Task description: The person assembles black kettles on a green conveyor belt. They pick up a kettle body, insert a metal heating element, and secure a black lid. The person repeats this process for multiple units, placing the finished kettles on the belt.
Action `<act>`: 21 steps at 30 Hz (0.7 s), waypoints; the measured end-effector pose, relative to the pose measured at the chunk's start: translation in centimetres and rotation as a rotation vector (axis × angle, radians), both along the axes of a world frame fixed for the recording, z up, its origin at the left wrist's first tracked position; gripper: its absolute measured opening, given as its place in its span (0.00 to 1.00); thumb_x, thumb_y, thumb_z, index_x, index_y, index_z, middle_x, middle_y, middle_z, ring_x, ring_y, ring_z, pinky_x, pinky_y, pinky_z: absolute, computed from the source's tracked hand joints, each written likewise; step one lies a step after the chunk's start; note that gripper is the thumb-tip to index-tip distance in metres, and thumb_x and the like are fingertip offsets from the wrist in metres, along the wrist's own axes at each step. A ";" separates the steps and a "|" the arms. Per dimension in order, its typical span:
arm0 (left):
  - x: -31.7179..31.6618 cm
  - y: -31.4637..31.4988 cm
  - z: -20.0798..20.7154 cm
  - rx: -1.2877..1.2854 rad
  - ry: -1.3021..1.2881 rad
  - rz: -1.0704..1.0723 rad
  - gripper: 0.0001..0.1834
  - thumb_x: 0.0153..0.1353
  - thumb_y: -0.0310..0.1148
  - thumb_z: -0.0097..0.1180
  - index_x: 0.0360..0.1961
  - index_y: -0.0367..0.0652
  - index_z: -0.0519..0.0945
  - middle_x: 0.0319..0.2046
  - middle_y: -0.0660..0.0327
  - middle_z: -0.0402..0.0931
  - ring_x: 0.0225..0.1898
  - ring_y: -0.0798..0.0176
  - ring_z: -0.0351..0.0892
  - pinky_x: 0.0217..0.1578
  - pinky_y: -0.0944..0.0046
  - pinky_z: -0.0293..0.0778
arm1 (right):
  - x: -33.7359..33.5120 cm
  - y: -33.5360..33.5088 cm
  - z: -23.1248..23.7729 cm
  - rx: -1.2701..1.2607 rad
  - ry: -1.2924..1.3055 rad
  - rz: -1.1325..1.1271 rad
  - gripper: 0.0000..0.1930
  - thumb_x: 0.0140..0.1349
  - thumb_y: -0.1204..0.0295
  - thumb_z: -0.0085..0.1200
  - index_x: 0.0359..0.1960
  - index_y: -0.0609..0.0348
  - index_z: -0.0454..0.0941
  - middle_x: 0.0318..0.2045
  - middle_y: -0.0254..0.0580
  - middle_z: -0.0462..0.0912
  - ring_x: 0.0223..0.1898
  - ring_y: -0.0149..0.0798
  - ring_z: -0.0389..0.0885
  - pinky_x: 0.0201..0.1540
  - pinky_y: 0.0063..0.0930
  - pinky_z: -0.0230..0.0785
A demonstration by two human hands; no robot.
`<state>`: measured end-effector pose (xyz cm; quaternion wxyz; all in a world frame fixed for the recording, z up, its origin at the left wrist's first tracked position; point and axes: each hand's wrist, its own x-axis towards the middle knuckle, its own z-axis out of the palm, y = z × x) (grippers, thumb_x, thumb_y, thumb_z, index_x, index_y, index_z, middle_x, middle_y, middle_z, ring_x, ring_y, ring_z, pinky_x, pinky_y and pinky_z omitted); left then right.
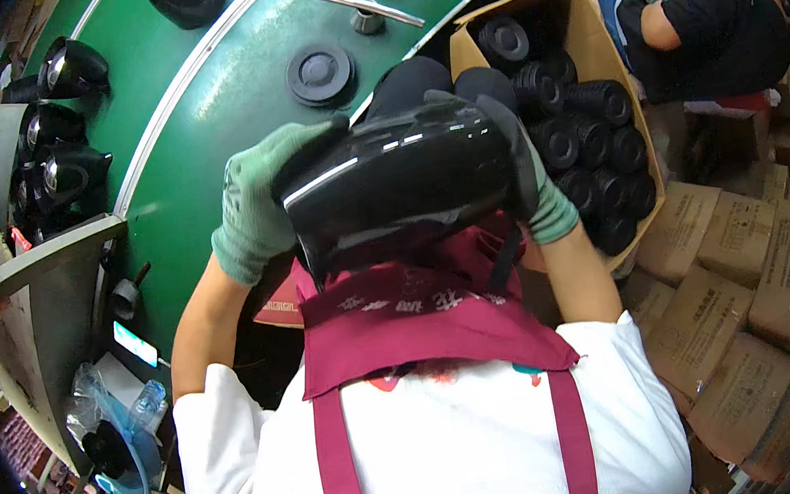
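Note:
A glossy black rounded housing (395,176), hollow-looking and about as wide as my chest, is held up in front of my apron. Wrapped round its left end is my left hand (261,190), in a pale green glove with a dark palm. My right hand (523,163), gloved the same way, grips its right end. The fingers of both hands are partly hidden by the housing. Just beyond it, a flat black ringed disc (320,74) lies on the green table (196,123).
At my right stands an open carton (573,5) of round black ribbed parts (592,138). Closed cartons (722,272) are stacked beyond. Another person (719,35) sits at upper right. More glossy black housings (67,71) stand at left; metal bars (369,8) lie at the table's far side.

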<state>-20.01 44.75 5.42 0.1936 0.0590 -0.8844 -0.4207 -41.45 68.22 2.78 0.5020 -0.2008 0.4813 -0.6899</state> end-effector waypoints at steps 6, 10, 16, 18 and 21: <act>3.0 2.4 -11.7 1.240 -0.111 0.216 0.25 0.58 0.31 0.63 0.57 0.34 0.80 0.50 0.56 0.84 0.52 0.65 0.81 0.57 0.62 0.76 | 1.3 0.2 1.5 0.018 0.851 -0.159 0.26 0.78 0.63 0.41 0.72 0.62 0.64 0.68 0.49 0.72 0.68 0.43 0.71 0.73 0.33 0.57; 0.5 2.4 -5.2 0.527 -0.143 0.041 0.29 0.51 0.32 0.71 0.56 0.37 0.80 0.51 0.53 0.85 0.52 0.61 0.84 0.55 0.57 0.78 | 1.4 1.2 -1.9 -0.012 0.850 -0.092 0.25 0.78 0.64 0.40 0.72 0.62 0.65 0.68 0.49 0.73 0.67 0.43 0.72 0.73 0.32 0.57; -3.4 2.1 2.1 -0.243 -0.247 -0.182 0.34 0.47 0.31 0.71 0.59 0.44 0.80 0.44 0.48 0.83 0.42 0.49 0.87 0.46 0.55 0.81 | 2.1 2.7 -6.5 0.092 0.592 0.241 0.27 0.81 0.59 0.31 0.71 0.63 0.66 0.65 0.45 0.76 0.64 0.40 0.76 0.72 0.34 0.60; -4.0 2.2 3.1 -0.133 -0.248 -0.203 0.37 0.47 0.30 0.73 0.63 0.45 0.77 0.46 0.49 0.83 0.44 0.51 0.86 0.48 0.54 0.81 | 2.9 3.3 -5.3 -0.042 0.381 0.186 0.27 0.81 0.58 0.30 0.71 0.62 0.66 0.66 0.45 0.76 0.65 0.39 0.75 0.73 0.35 0.60; -4.3 1.8 4.5 0.083 -0.080 -0.234 0.43 0.49 0.29 0.74 0.68 0.42 0.71 0.54 0.49 0.80 0.53 0.52 0.82 0.52 0.54 0.79 | 3.5 3.5 -5.5 -0.111 0.461 0.183 0.27 0.81 0.59 0.32 0.73 0.61 0.63 0.69 0.46 0.71 0.67 0.39 0.72 0.74 0.37 0.59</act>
